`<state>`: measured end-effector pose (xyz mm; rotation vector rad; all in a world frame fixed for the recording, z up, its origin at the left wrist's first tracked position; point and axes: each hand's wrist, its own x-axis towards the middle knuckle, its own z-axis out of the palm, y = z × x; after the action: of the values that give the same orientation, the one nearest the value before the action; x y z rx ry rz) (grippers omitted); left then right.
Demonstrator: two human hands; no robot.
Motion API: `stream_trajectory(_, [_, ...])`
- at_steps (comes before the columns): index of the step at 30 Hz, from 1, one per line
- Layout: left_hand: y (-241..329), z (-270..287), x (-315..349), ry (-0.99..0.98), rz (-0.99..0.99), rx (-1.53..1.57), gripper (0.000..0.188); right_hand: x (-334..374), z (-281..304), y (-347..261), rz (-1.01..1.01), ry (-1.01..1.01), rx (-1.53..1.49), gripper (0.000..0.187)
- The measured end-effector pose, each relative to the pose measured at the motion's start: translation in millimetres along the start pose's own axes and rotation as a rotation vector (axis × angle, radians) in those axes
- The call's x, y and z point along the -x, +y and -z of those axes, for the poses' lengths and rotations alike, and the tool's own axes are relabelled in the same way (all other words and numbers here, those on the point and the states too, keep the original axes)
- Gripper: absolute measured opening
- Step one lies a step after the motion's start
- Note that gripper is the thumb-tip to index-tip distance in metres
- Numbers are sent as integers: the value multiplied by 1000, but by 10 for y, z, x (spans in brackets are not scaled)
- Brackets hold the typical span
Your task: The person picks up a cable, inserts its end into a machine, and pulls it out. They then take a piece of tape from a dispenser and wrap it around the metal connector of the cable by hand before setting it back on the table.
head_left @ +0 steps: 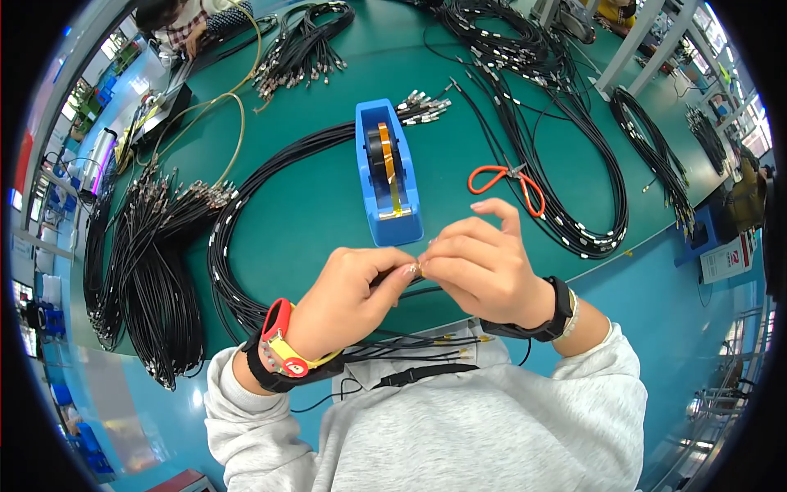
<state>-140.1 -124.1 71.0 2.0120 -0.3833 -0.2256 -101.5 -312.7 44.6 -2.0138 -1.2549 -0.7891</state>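
Observation:
My left hand (357, 291) and my right hand (484, 262) meet fingertip to fingertip above the near part of the green table. Both are closed in a pinch around something tiny with a gold glint, mostly hidden by the fingers. The right hand's outer fingers are raised. Just beyond them stands a blue tape dispenser (408, 228) with a roll of amber tape (388, 152), its loose end at the cutter. Red-handled snips (515, 172) lie to the right of it. Several black cables with gold ends (410, 355) lie below my wrists, against my body.
Coiled black cables with white tags (220, 238) curve behind the dispenser. More cable bundles lie left (156, 279), far (303, 45) and right (615, 197). Across the table, a person's hand (195, 39) shows at the far left. Metal posts (630, 49) rise at the far right.

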Motion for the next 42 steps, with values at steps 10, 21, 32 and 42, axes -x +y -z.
stream_trajectory(10, [-100,-107,21,21,-113,-41,13,99,-5,1,-144,-47,-175,18])
stream_trajectory(21, [-228,-44,-9,-262,236,675,20,103,-52,29,-85,-23,-132,18])
stream_trajectory(32, [-336,-95,145,-82,-10,471,14,83,-69,17,80,4,-42,18])
stream_trajectory(42, [-24,-234,227,372,-555,-490,22,247,13,107,562,404,406,9])
